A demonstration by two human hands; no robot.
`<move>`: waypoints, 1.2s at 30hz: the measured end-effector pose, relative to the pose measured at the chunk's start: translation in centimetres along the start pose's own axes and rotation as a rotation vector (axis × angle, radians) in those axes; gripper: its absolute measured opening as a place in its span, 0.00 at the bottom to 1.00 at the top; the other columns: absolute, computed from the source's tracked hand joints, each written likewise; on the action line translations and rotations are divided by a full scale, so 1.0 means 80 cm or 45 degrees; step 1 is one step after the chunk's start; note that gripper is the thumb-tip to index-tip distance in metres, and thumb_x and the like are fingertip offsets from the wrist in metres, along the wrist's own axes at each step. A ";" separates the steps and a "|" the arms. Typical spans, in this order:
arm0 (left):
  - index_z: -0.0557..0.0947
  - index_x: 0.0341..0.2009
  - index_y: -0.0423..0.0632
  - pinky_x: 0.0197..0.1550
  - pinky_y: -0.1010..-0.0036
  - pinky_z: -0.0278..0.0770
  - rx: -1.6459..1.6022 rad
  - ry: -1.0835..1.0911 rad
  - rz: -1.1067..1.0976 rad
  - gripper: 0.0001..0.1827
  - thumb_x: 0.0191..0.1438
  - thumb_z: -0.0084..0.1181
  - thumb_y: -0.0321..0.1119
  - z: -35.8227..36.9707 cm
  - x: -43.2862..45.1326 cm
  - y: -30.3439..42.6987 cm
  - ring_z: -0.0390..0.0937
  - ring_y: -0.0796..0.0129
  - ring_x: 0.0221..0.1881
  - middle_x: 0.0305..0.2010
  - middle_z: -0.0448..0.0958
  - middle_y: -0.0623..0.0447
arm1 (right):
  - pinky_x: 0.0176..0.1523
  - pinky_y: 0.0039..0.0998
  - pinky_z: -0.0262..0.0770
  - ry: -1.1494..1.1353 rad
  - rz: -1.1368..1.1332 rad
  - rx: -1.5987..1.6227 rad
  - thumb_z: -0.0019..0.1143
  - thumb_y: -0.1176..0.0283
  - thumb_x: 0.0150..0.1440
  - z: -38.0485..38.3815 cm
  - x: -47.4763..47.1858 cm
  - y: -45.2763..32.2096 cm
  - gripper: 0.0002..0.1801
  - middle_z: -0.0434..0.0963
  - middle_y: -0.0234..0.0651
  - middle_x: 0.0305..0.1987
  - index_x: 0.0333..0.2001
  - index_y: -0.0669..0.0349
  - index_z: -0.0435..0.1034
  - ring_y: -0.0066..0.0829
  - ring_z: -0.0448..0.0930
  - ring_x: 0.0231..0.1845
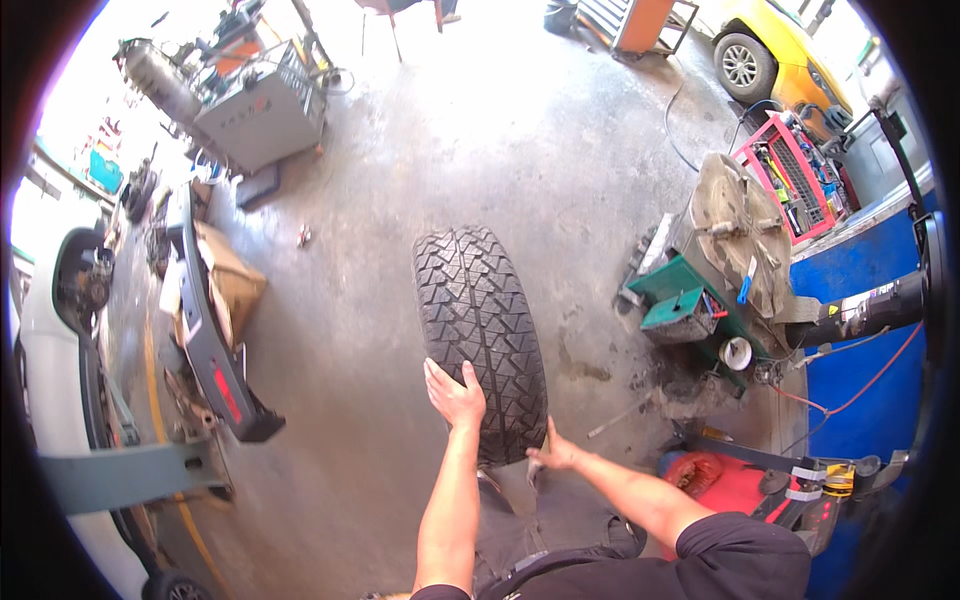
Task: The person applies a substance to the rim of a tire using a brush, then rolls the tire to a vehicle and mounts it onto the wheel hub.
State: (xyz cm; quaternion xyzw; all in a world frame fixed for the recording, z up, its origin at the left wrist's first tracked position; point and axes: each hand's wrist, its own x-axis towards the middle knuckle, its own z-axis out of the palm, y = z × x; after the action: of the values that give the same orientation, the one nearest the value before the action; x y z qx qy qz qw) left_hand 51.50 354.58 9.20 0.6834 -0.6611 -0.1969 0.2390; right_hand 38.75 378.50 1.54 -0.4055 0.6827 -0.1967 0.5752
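Note:
A black tire (480, 315) with chunky tread stands upright on the concrete floor, its tread facing me. My left hand (456, 394) lies against the left part of the tread, fingers stretched forward and thumb apart. Lower down, my right hand (555, 448) holds the right edge near the sidewall, where some of its fingers are hidden. Both hands steady the tire just ahead of my legs. The wheel's inside and the tire's contact with the floor are out of sight.
At right stands a tire changer with a round turntable (739, 225) and a green tray (675, 315). A red tool cart (795, 176) is behind it. Left are a detached bumper (214, 337), a cardboard box (229, 277), a lift arm (135, 476) and a grey machine (262, 112).

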 end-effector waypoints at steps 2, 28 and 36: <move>0.56 0.67 0.35 0.67 0.53 0.57 0.035 -0.088 -0.022 0.45 0.58 0.52 0.56 0.015 0.105 0.028 0.58 0.41 0.68 0.67 0.59 0.33 | 0.72 0.38 0.54 0.037 0.312 -0.144 0.57 0.37 0.53 0.003 0.040 -0.057 0.71 0.46 0.64 0.73 0.67 0.71 0.13 0.54 0.54 0.73; 0.60 0.65 0.35 0.62 0.52 0.64 0.469 -0.742 0.285 0.51 0.55 0.47 0.70 0.280 0.700 0.406 0.64 0.39 0.63 0.64 0.62 0.31 | 0.65 0.49 0.62 0.730 0.431 0.238 0.60 0.31 0.44 -0.348 0.476 -0.379 0.74 0.56 0.65 0.66 0.70 0.72 0.27 0.57 0.64 0.66; 0.67 0.65 0.44 0.65 0.67 0.60 -0.376 -1.574 0.162 0.33 0.66 0.39 0.56 0.477 0.872 0.582 0.64 0.59 0.67 0.66 0.68 0.48 | 0.68 0.49 0.59 1.172 0.556 0.681 0.49 0.27 0.49 -0.717 0.600 -0.367 0.63 0.58 0.60 0.67 0.69 0.71 0.45 0.58 0.62 0.67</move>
State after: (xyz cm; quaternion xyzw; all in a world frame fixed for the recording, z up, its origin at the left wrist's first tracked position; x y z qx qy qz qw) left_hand -5.09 281.91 8.97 0.3628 -0.6820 -0.6294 -0.0836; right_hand -6.31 312.28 8.01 0.0318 0.8572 -0.3954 0.3285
